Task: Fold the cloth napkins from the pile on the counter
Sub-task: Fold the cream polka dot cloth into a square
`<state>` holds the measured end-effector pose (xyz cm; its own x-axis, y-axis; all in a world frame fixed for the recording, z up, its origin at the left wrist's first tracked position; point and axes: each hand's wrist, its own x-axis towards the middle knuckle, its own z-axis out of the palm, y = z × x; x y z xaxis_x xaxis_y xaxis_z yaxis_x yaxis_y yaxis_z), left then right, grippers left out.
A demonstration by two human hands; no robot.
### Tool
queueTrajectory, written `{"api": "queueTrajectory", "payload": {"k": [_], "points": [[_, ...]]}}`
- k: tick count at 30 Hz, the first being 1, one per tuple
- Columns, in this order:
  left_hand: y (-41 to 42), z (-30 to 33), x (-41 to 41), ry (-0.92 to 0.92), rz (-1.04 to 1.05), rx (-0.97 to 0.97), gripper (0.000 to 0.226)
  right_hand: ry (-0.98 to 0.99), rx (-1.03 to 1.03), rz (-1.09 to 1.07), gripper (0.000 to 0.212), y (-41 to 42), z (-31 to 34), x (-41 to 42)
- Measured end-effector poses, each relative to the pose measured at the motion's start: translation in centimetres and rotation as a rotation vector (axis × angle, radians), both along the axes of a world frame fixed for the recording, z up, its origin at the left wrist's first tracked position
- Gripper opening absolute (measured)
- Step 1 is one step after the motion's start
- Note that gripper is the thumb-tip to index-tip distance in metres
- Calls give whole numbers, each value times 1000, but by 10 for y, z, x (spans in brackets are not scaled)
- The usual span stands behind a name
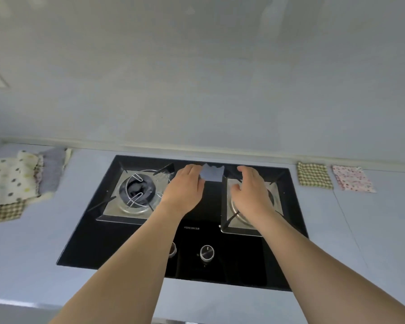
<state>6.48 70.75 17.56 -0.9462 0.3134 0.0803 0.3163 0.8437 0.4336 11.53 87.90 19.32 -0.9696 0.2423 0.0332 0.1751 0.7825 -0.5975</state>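
Napkins wait in a loose pile (14, 181) out at my nine o'clock on the worktop (351, 230), spotted, grey and checked ones overlapping, while two folded squares lie apart at my three o'clock: a green checked napkin (314, 175) and, just beside it, a pink flowered napkin (352, 178). I judge that split is deliberate, unfolded stock on one side and finished work on the other, with the hob (192, 230) between them. A small grey-blue napkin (212, 173) is up at my twelve o'clock, over the far middle of the hob between its two burners, already down to a compact square, so I take it to be in its last fold. Whether it rests on the glass or hangs just above it I cannot tell. My left hand (185, 190) has its fingers curled at the cloth's left edge and seems to pinch it there. My right hand (250, 190) sits just right of the cloth, fingers loosely bent and spread, holding nothing that I can see; its fingertips are near the right edge but contact is unclear.
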Motion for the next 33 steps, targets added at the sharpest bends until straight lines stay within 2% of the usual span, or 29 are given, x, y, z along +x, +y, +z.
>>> {"api": "queueTrajectory", "payload": {"k": [6, 11, 14, 21, 23, 27, 33], "points": [[-107, -8, -28, -16, 15, 9, 43, -4, 10, 17, 46, -101, -1, -34], [-195, -8, -51, -31, 47, -23, 42, -30, -72, 41, 47, -194, 2, -44], [-232, -8, -49, -61, 62, -5, 41, -61, -73, 80, 48, -227, 7, -47], [-303, -7, -48, 7, 102, -52, 39, -50, -98, 118, 45, -281, 3, -71], [-334, -8, -50, -19, 104, -93, 40, -67, -102, 142, 44, -309, -3, -75], [-400, -8, -70, -34, 218, -8, 39, -68, -60, 238, 47, -371, -7, -97], [-509, -25, -109, -57, 231, -17, 39, -45, -72, 290, 49, -475, -19, -141]]}}
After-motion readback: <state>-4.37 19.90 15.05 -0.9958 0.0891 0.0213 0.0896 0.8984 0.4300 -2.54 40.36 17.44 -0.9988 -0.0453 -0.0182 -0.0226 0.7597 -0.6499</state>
